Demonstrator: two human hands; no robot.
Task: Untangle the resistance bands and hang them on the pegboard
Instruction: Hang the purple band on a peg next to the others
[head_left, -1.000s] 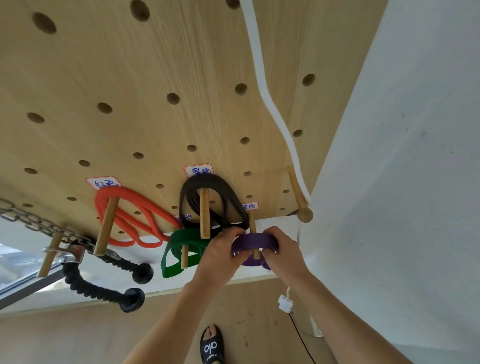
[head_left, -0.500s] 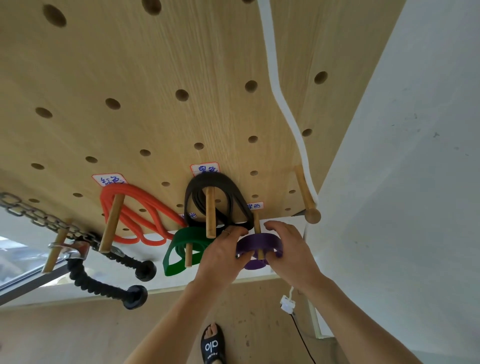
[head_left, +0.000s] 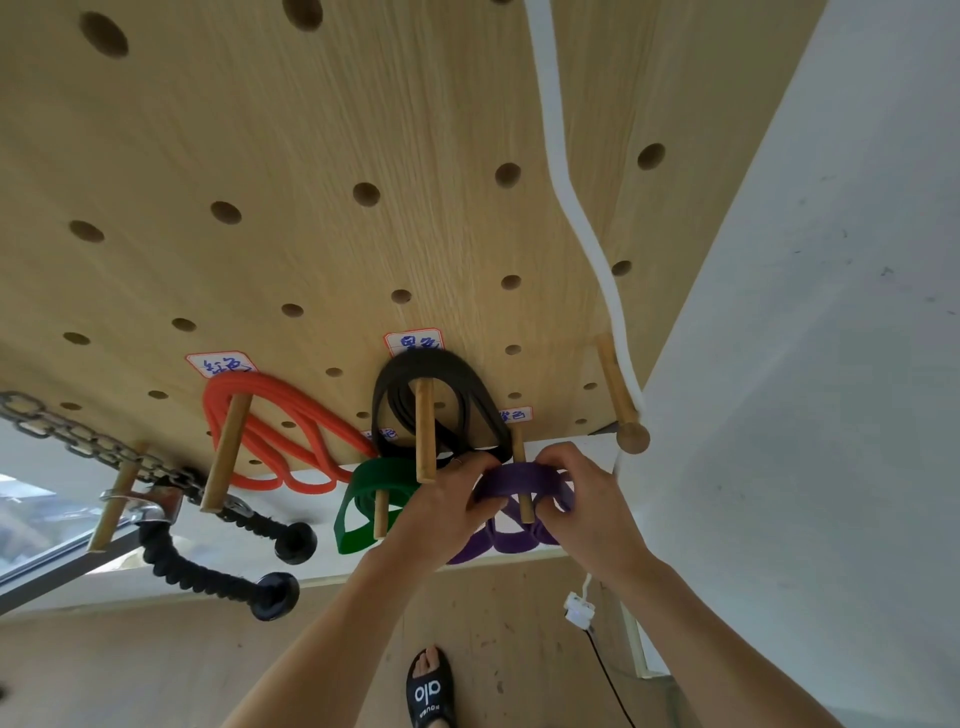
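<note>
Both arms raised toward pegboard (head_left: 322, 130). My left hand (head_left: 441, 512) and right hand (head_left: 587, 506) pinch purple band (head_left: 519, 480) around peg (head_left: 521, 475), green band (head_left: 363, 506) at nine o'clock.

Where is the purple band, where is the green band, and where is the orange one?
purple band (head_left: 519, 480): head view, on the wide top strip between the two hands.
green band (head_left: 382, 478): head view, on its upper curve over the peg.
orange band (head_left: 291, 397): head view, on the upper strand right of its peg.
</note>
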